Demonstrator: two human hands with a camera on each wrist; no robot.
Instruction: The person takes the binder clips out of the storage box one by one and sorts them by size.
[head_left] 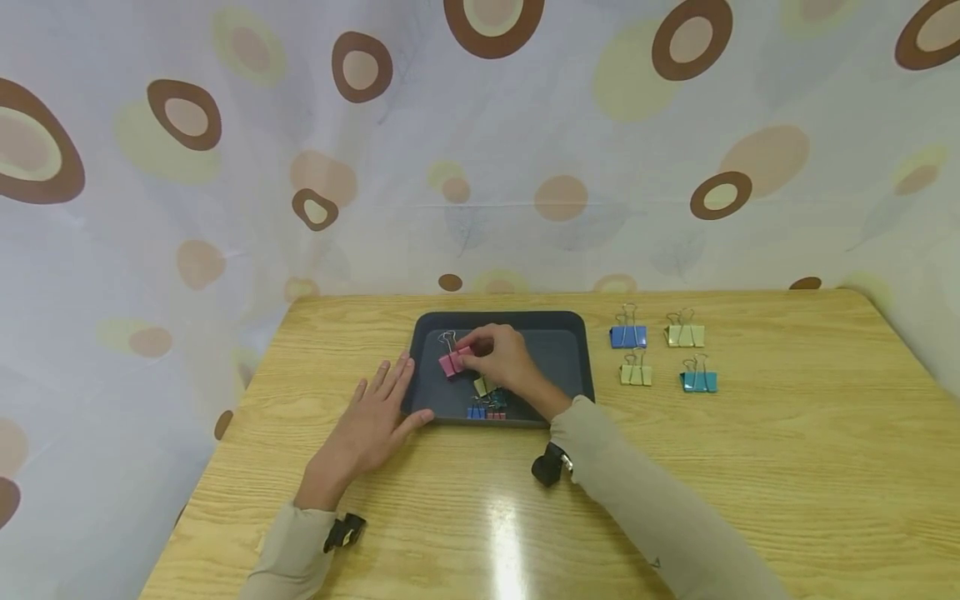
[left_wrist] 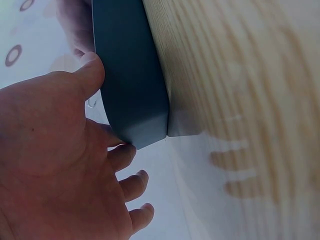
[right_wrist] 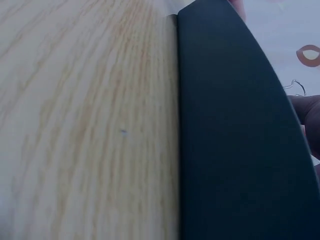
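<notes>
Over the left part of the dark tray (head_left: pixel 558 354), my right hand (head_left: pixel 502 360) pinches a pink binder clip (head_left: pixel 450 364) between thumb and fingers. The clip's wire handles stick up. My left hand (head_left: pixel 366 432) rests at the tray's front left corner with fingers spread, and its thumb (left_wrist: pixel 91 75) touches the rim. Beneath the right hand, inside the tray, lie a yellow binder clip (head_left: pixel 483 386), a teal one (head_left: pixel 498 400) partly covered, a small blue one (head_left: pixel 476 412) and a small pink one (head_left: pixel 497 415). The tray wall (right_wrist: pixel 235 135) hides most of the right hand in the right wrist view.
On the wooden table (head_left: pixel 787 467), right of the tray, stand a blue binder clip (head_left: pixel 628 337), a yellow one (head_left: pixel 686 336), another yellow one (head_left: pixel 636 375) and a teal one (head_left: pixel 699 382). A patterned cloth (head_left: pixel 510 242) hangs behind the table's far edge.
</notes>
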